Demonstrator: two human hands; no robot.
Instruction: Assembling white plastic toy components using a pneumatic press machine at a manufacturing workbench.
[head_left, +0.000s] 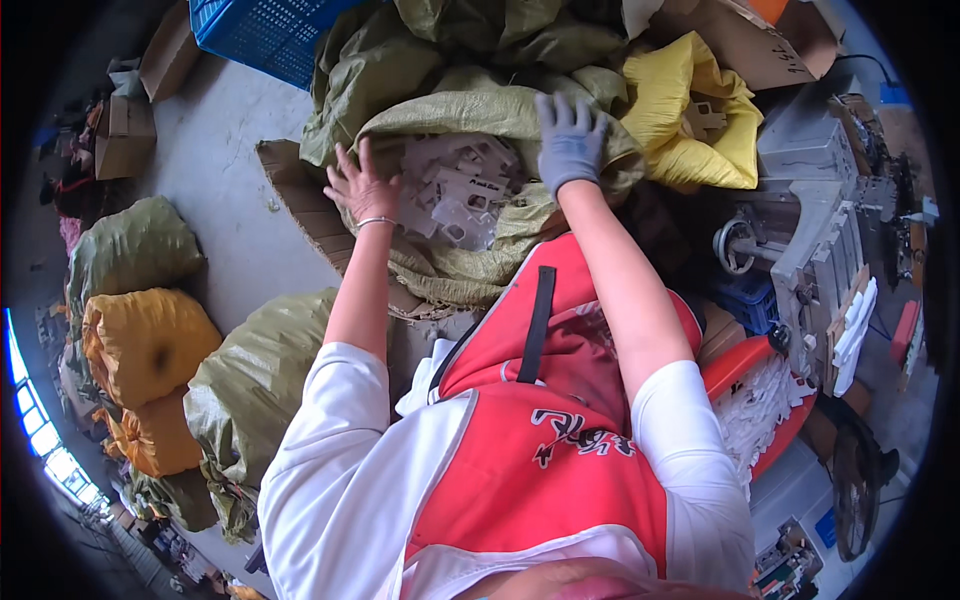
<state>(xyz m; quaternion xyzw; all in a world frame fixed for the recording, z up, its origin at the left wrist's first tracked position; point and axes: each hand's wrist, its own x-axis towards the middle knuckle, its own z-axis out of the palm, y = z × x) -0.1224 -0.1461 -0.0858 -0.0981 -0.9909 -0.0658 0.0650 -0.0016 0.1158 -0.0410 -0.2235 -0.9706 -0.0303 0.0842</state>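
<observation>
In front of me an open green woven sack [470, 112] has its mouth rolled outward. Inside lie many flat, pale translucent plastic pieces [465, 190] with cut-out holes. My left hand [362, 188], bare and with a bracelet at the wrist, is over the left side of the sack mouth with its fingers spread. My right hand [571, 145] wears a grey glove and lies flat on the right part of the rolled rim, fingers apart. Neither hand holds anything. Whether the left fingertips touch the sack, I cannot tell.
A torn cardboard box [300, 205] edges the sack. At right are a yellow sack [690, 140], a grey machine with a handwheel [737, 246], and a red tub of white pieces [765, 425]. Full sacks [255, 370] stand left; a blue crate [265, 45] is beyond.
</observation>
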